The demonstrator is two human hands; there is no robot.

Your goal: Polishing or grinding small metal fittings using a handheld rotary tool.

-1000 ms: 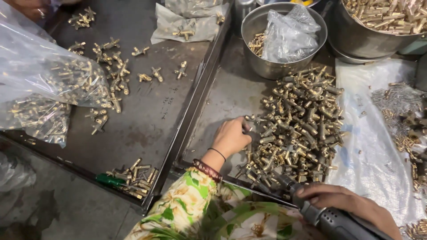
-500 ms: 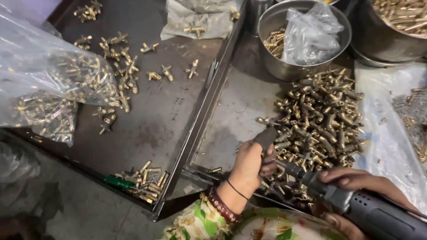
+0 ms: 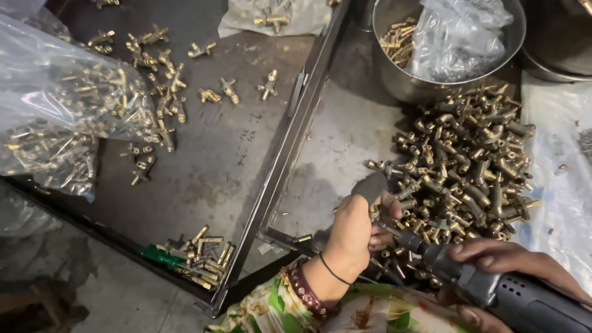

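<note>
Pinching a small brass fitting in my left hand (image 3: 353, 237), I clench it at the near edge of the pile (image 3: 462, 166). My right hand (image 3: 502, 262) grips the driver (image 3: 493, 290), its bit meeting the fitting (mostly hidden by my fingers). It looks hard, dense, probably slick, so I hold its body, not the stems. Beyond stands a steel bowl (image 3: 401, 83).

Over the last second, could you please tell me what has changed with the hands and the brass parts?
The left hand drew back from the pile of brass fittings towards the body, closed on a small piece, and met the tip of the power tool. The right hand brought that tool forward and up. The steel bowl, the tray and the bag of fittings stayed put.
</note>
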